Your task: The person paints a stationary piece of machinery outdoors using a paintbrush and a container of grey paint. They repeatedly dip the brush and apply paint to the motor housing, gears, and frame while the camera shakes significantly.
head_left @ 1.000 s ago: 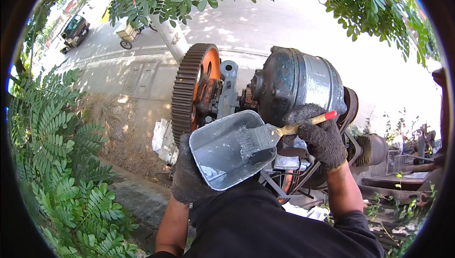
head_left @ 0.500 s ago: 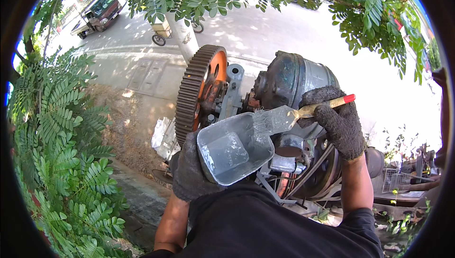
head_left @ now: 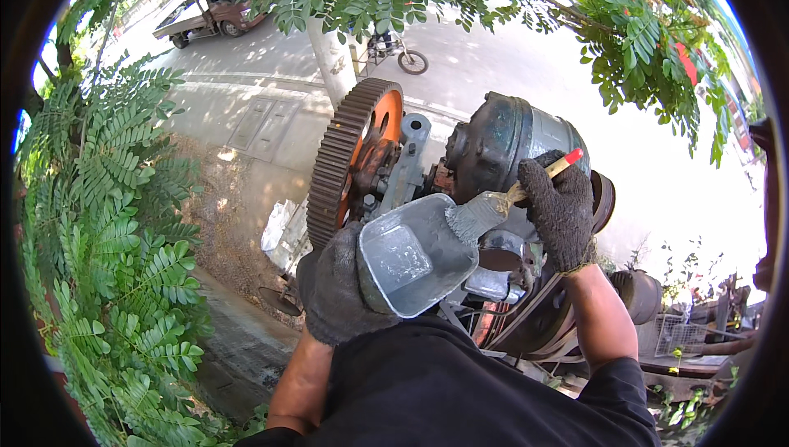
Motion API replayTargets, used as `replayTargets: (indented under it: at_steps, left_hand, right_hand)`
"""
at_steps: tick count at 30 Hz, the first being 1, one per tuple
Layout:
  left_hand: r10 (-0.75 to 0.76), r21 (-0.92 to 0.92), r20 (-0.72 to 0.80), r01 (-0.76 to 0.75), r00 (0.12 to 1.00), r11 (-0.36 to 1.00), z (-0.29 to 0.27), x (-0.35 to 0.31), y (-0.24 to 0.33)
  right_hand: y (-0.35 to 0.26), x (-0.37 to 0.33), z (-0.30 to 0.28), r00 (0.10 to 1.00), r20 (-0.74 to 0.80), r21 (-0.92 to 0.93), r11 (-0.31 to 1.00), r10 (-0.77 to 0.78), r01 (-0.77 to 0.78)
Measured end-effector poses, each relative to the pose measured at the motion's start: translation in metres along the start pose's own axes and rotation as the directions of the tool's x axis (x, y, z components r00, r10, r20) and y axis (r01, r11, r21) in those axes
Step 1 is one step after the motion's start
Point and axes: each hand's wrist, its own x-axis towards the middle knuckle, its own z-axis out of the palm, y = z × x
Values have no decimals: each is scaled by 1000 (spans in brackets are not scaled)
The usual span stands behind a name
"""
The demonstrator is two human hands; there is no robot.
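Observation:
My left hand (head_left: 337, 291), in a dark knit glove, grips the near left side of a grey rectangular paint container (head_left: 397, 254). The container tilts so that its inside shows, with grey paint smeared over the walls and bottom. In my right hand (head_left: 561, 213), also gloved, is a paintbrush (head_left: 477, 217) with a pale wooden handle and red tip. Its grey-coated bristles rest at the container's far right rim. Just beyond stands a machine with a large toothed gear (head_left: 349, 155), orange on its face, a grey bracket (head_left: 406, 159) and a round grey motor housing (head_left: 514, 143).
Belts and a dark pulley (head_left: 542, 324) lie below my right forearm. Leafy branches (head_left: 123, 258) crowd the left side and hang overhead. A pale post (head_left: 331, 61) rises behind the gear. On the road are a small truck (head_left: 215, 16) and a cycle (head_left: 403, 57).
The brush has drawn slightly right and steepened, with my right hand shifting left and down. The container has moved a little right. On the road, the truck and the cycle have shifted right in view.

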Motion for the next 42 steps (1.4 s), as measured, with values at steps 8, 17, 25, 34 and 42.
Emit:
replayTargets:
  at_steps: [8,17,25,34,42]
  left_hand:
    - [-9,31,42,8,999,999,-2,-14,4]
    - [-116,35,43,114,992,993,-7,-12,9]
    - [-68,-217,-37,58,997,974,0,18,40]
    - [-43,-171,-248,0,968,985,43,9,24]
    - [-97,-387,-462,-102,881,916,69,-6,34]
  right_hand:
    - [-7,-4,-7,929,369,264,960,-7,-98]
    - [9,7,-48,847,531,-78,994,-21,73]
    - [38,-13,-71,936,351,349,926,11,-141]
    - [99,-4,-42,989,49,-33,990,-136,138]
    - [92,55,-34,985,171,208,976,26,-62]
